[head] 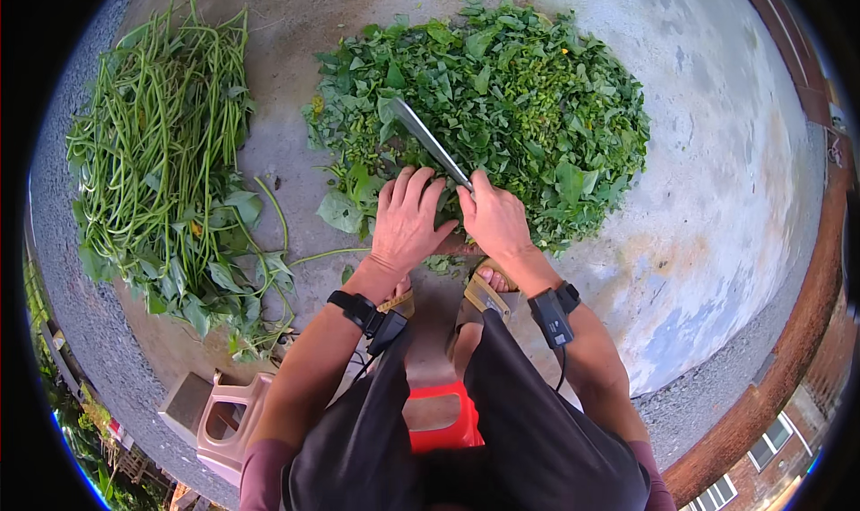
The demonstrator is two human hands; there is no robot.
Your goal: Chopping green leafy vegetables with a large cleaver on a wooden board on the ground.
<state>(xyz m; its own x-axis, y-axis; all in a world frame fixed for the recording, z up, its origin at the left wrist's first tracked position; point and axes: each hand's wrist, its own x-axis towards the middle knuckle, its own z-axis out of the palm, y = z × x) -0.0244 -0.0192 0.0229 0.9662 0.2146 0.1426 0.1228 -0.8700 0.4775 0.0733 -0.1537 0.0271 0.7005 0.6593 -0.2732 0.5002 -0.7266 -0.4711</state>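
Note:
My right hand (pixel 498 219) grips the handle of a long-bladed knife (pixel 433 141), its blade slanting up and left over chopped greens. Beside it, my left hand (pixel 408 222) presses down on a bunch of leafy greens (pixel 361 192), fingers slightly spread; what lies under the palm is hidden. A brown wooden block (pixel 460 245) shows partly below both hands. The broad heap of chopped leaves and stems (pixel 537 101) spreads on the concrete beyond them. At the left lies a pile of long, uncut leafy vines (pixel 161 128).
One loose stem (pixel 329 254) runs from the vine pile towards my left hand. My sandalled feet (pixel 494 286) are close below the hands. A red plastic stool (pixel 447 438) is between my legs, and a pink plastic stool (pixel 256 397) stands at lower left.

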